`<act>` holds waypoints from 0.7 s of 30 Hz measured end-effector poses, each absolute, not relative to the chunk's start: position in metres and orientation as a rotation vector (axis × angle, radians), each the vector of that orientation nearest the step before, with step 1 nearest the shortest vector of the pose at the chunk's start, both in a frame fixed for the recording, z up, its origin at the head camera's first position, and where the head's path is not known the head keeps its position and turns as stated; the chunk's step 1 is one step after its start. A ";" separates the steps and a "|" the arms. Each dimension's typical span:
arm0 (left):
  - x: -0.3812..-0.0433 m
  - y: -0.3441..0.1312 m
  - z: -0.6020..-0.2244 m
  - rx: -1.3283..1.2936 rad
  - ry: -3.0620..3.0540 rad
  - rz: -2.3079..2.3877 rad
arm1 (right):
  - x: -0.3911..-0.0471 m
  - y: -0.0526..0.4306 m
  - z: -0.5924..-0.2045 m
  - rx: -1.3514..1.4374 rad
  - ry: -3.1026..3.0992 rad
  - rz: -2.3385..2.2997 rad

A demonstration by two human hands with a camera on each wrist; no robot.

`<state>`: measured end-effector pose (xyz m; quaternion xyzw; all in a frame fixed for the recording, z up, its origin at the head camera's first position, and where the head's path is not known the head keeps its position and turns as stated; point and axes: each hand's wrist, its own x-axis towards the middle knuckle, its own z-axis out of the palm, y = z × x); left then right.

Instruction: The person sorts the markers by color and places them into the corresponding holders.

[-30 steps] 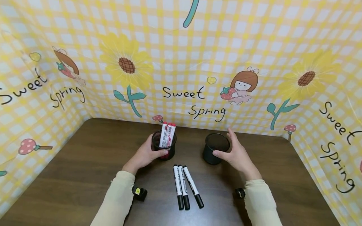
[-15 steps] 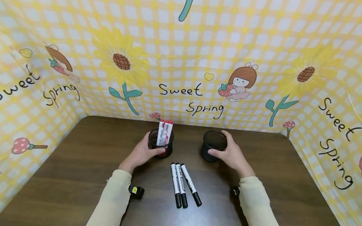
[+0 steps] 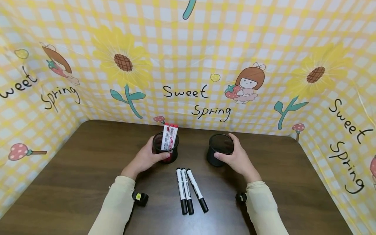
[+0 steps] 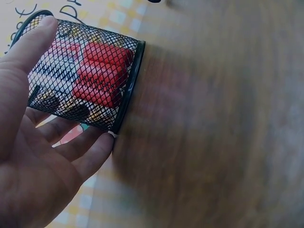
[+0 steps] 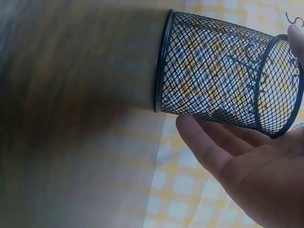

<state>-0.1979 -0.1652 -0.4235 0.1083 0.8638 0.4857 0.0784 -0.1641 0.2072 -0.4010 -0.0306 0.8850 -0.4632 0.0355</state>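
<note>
On the left in the head view, my left hand (image 3: 146,158) grips a black mesh pen holder (image 3: 174,156) by its side, thumb in front and fingers behind. Several white markers with red caps (image 3: 169,137) stand upright in it; their lower red ends show through the mesh in the left wrist view. My right hand (image 3: 239,159) holds a second black mesh pen holder (image 3: 212,157) the same way, thumb near its rim. No markers show through that mesh (image 5: 213,71) in the right wrist view. Both holders stand upright at the back of the table.
Three white markers with black ends (image 3: 184,192) lie on the brown wooden table (image 3: 88,173), between the forearms and nearer the front. Two lie side by side, the rightmost slightly angled away. A yellow checked cloth (image 3: 188,58) with printed flowers walls in the back and both sides.
My right hand's fingers have closed in from beside the right pen holder to wrap around it. My left hand keeps its hold. The whole view has shifted slightly.
</note>
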 end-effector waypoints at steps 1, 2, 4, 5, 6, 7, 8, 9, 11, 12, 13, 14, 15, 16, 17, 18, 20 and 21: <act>-0.198 -0.165 -0.423 0.323 2.589 1.448 | -0.164 0.207 -0.401 -0.091 2.717 -1.416; -0.198 -0.165 -0.423 0.323 2.591 1.440 | -0.164 0.208 -0.401 -0.087 2.715 -1.412; -0.198 -0.164 -0.422 0.329 2.586 1.437 | -0.163 0.208 -0.401 -0.082 2.708 -1.412; -0.198 -0.164 -0.422 0.339 2.585 1.432 | -0.163 0.208 -0.401 -0.081 2.705 -1.414; -0.198 -0.164 -0.422 0.343 2.582 1.430 | -0.163 0.208 -0.401 -0.081 2.703 -1.418; -0.198 -0.164 -0.421 0.344 2.580 1.423 | -0.163 0.209 -0.402 -0.082 2.703 -1.422; -0.197 -0.164 -0.421 0.347 2.583 1.409 | -0.163 0.209 -0.402 -0.082 2.703 -1.426; -0.197 -0.164 -0.420 0.358 2.581 1.392 | -0.163 0.209 -0.402 -0.084 2.704 -1.427; -0.196 -0.165 -0.417 0.358 2.587 1.337 | -0.163 0.209 -0.402 -0.088 2.706 -1.430; -0.195 -0.166 -0.415 0.357 2.592 1.301 | -0.163 0.208 -0.402 -0.090 2.707 -1.430; -0.194 -0.168 -0.413 0.359 2.599 1.253 | -0.164 0.208 -0.401 -0.090 2.708 -1.429; -0.193 -0.169 -0.410 0.360 2.609 1.201 | -0.164 0.208 -0.401 -0.090 2.710 -1.428; -0.191 -0.171 -0.407 0.358 2.618 1.145 | -0.164 0.208 -0.401 -0.090 2.713 -1.425; -0.189 -0.172 -0.403 0.342 2.630 1.081 | -0.164 0.208 -0.401 -0.091 2.713 -1.424; -0.187 -0.173 -0.398 0.325 2.644 1.007 | -0.165 0.208 -0.401 -0.093 2.714 -1.422; -0.185 -0.174 -0.393 0.307 2.657 0.925 | -0.165 0.207 -0.401 -0.093 2.714 -1.422; -0.180 -0.174 -0.383 0.264 2.671 0.770 | -0.165 0.208 -0.401 -0.093 2.713 -1.421; -0.177 -0.173 -0.378 0.242 2.673 0.698 | -0.165 0.208 -0.401 -0.093 2.711 -1.418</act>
